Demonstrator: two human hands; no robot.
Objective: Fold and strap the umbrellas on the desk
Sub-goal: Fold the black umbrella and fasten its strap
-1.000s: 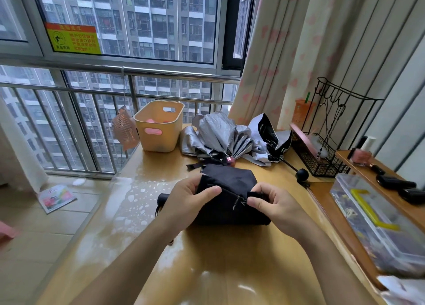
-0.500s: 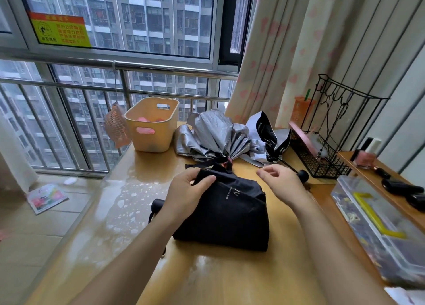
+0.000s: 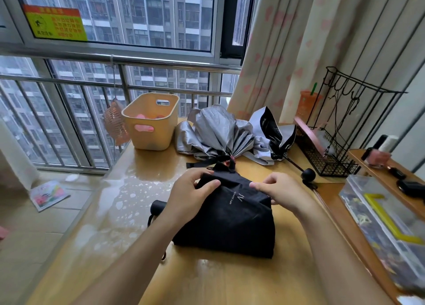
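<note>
A collapsed black umbrella [image 3: 232, 222] lies on the wooden desk [image 3: 216, 279] in front of me, its canopy spread loose and its black handle [image 3: 157, 207] poking out at the left. My left hand [image 3: 190, 196] grips the canopy's far left edge, thumb on top. My right hand [image 3: 278, 192] pinches the fabric at the far right edge. Behind it lies a silver umbrella [image 3: 218, 134], crumpled and unfolded, with a black strap trailing at its tip. A second silver-and-black umbrella [image 3: 273, 134] lies to its right, its black knob handle [image 3: 308, 175] near my right hand.
A yellow plastic basket [image 3: 151, 120] stands at the desk's back left by the window railing. A black wire rack [image 3: 335, 153] sits at the back right. A clear plastic box [image 3: 386, 226] lies along the right edge. Curtains hang behind.
The canopy has dropped open from a tight bundle into a loose sheet. My right hand let go, lifted away, then came back down onto the far right edge. My left hand kept its grip.
</note>
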